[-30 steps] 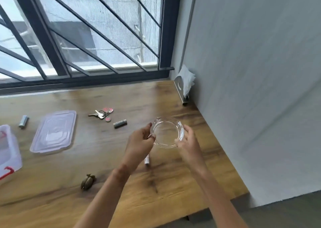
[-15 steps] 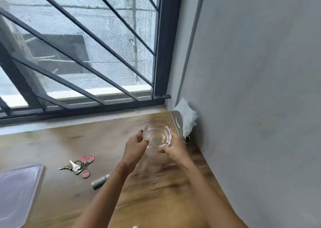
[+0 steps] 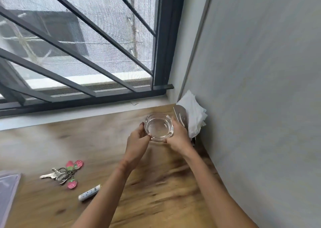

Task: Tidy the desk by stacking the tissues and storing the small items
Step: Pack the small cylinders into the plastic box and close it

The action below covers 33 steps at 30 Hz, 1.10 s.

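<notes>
Wood counter (image 3: 52, 146) runs along the window, wall on the right. Both hands have carried the glass dish (image 3: 159, 127) from mid-counter to the far right corner, just beside the tissues (image 3: 194, 116) in their holder. Left hand (image 3: 137, 145) and right hand (image 3: 178, 139) each pinch its rim; probably touching down, hard to tell. Keys (image 3: 60, 173) and tube (image 3: 89, 192), near left, still need storing.

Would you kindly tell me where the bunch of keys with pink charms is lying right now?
In the head view, the bunch of keys with pink charms lies on the wooden desk at lower left, just above the small white tube.
</notes>
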Available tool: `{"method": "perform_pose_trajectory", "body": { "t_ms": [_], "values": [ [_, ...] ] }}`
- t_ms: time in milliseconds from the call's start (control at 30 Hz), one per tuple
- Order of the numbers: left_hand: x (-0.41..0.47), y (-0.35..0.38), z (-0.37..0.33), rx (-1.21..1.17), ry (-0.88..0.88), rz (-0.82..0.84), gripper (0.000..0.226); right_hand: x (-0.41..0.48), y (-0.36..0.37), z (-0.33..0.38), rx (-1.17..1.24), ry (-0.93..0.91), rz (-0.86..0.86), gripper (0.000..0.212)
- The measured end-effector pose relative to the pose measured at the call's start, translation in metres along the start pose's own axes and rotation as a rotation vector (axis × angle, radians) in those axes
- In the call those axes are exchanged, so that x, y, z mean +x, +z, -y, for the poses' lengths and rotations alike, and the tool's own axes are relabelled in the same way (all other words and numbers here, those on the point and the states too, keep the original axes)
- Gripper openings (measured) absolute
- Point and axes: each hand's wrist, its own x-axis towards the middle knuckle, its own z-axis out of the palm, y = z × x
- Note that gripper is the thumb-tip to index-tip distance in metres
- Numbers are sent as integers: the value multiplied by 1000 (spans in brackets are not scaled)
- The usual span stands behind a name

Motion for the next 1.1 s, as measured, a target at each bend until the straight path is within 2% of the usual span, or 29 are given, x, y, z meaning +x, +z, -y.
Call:
{"method": "perform_pose_trajectory", "body": {
  "t_ms": [233,400,800,867,967,1100],
  "values": [
    [-7,1,-4,27,-25,23,53,-10,2,10,-44,-11,-61,79],
    [-36,-8,-16,145,-30,-32,64,-33,-3,27,-84,-71,-24,90],
    [-176,-57,-24,187,36,-238,58,-148,8,83,37,-298,-20,80],
    [-212,-77,-21,201,42,-322,55,-178,21,96,44,-359,15,76],
    [-232,-88,-16,211,25,-349,56,-198,29,102,106,-376,12,72],
    [-291,-119,-6,169,-17,-455,52,-247,59,122,156,-433,107,68]
  ]
}}
